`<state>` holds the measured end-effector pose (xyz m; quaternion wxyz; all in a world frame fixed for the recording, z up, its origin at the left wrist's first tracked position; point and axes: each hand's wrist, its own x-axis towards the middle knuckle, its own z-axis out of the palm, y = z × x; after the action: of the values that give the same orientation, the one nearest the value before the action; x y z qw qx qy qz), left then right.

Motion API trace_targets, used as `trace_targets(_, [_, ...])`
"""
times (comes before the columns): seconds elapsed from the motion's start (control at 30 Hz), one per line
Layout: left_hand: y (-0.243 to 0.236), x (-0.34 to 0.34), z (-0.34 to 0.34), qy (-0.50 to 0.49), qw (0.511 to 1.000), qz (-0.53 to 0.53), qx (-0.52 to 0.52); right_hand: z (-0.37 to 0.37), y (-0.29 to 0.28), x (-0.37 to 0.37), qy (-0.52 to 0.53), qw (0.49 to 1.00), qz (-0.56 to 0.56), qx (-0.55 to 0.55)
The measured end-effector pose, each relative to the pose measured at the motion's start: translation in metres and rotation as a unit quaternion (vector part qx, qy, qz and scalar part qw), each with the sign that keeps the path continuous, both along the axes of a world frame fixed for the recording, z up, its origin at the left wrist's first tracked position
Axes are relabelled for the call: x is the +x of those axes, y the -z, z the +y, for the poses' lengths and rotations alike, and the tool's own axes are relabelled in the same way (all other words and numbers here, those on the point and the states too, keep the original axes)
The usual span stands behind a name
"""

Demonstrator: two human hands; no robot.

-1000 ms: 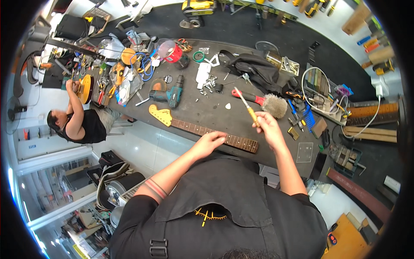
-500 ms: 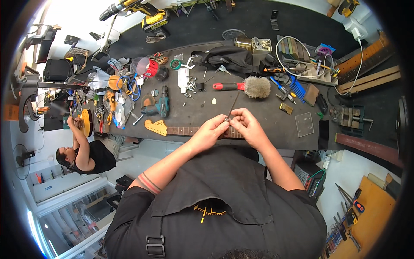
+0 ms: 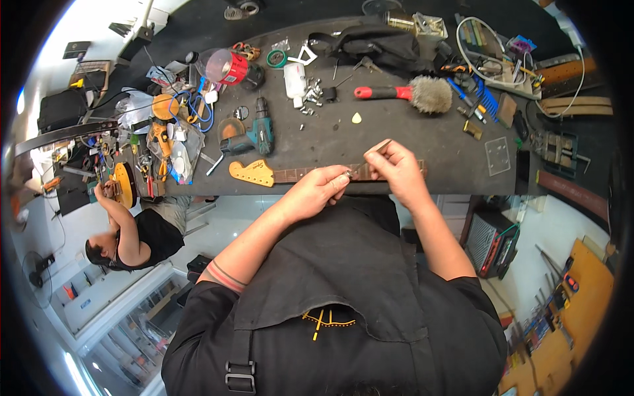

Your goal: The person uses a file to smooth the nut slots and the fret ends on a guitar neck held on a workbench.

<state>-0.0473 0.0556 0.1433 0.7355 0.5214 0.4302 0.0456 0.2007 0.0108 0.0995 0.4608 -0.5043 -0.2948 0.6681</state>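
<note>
My left hand (image 3: pixel 323 187) is closed on a small metal piece (image 3: pixel 348 175) at its fingertips, above the guitar neck (image 3: pixel 287 175). My right hand (image 3: pixel 394 170), just to its right, is closed on a thin tool (image 3: pixel 380 146) held slanting, partly hidden by the fingers. The neck lies along the bench's front edge, with its pale headstock (image 3: pixel 249 173) to the left. A small cream pick (image 3: pixel 356 118) lies behind my hands, and a teal drill (image 3: pixel 261 132) lies to the left.
The bench (image 3: pixel 462 171) also holds a red-handled fluffy brush (image 3: pixel 429 94), a white bottle (image 3: pixel 294 86), a black bag (image 3: pixel 363 43) and a clutter of tools (image 3: pixel 158 145). At the left, another person (image 3: pixel 155 234) works on a yellow guitar body (image 3: pixel 124 185). A vise (image 3: pixel 558 155) stands at right.
My hands came together from apart, the right lowering a yellow-handled tool to the left. Since then the right hand has risen slightly and moved right. The other person still works at left.
</note>
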Motion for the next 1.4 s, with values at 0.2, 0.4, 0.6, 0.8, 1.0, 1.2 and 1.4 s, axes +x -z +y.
trace_targets(0.2, [0.036,-0.123,0.019,0.022,0.997,0.035,0.070,-0.011,0.039,-0.043,0.232,0.971,-0.033,-0.047])
trace_targets(0.4, [0.094,-0.237,0.042,-0.273,0.959,-0.010,-0.072,-0.055,0.083,-0.140,0.059,0.902,-0.426,-0.031])
trace_targets(0.6, [0.117,-0.258,0.021,-0.248,0.930,-0.100,-0.251,-0.039,0.105,-0.244,-0.058,0.795,-0.580,0.168])
trace_targets(0.8, [0.139,-0.261,0.009,-0.231,0.886,-0.175,-0.363,-0.037,0.132,-0.270,-0.044,0.775,-0.598,0.199])
trace_targets(1.0, [0.139,-0.254,-0.005,-0.199,0.951,-0.077,-0.224,-0.044,0.146,-0.264,-0.036,0.776,-0.589,0.223])
trace_targets(1.2, [0.138,-0.242,-0.023,-0.165,0.982,0.010,-0.094,-0.046,0.154,-0.265,-0.021,0.777,-0.585,0.231])
trace_targets(1.4, [0.137,-0.248,-0.042,-0.189,0.975,0.014,-0.119,-0.048,0.157,-0.263,-0.015,0.779,-0.580,0.237])
